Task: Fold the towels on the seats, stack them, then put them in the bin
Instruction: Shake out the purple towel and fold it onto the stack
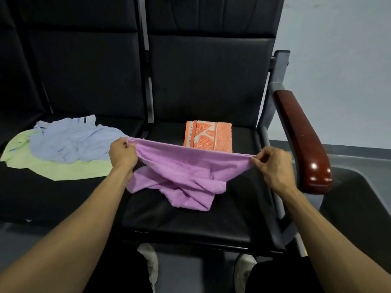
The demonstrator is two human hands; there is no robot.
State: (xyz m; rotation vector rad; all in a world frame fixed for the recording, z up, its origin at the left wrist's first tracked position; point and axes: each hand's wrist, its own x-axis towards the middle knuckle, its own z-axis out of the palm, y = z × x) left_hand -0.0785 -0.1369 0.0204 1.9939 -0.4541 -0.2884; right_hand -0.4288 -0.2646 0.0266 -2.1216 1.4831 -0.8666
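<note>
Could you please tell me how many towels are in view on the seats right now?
4: a purple towel held by both hands over the right seat, a folded orange towel behind it, and a blue towel lying on a green towel on the left seat. Others may lie beneath.

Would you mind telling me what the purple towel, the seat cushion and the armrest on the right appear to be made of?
Purple towel: soft terry-like cloth, matte; it drapes limply between the left hand and right hand and shows a fuzzy nap.
Seat cushion: black leather or vinyl, hard to tell which; smooth with a faint sheen.
Armrest: probably lacquered wood, possibly plastic; glossy reddish-brown with bright highlights.
</note>
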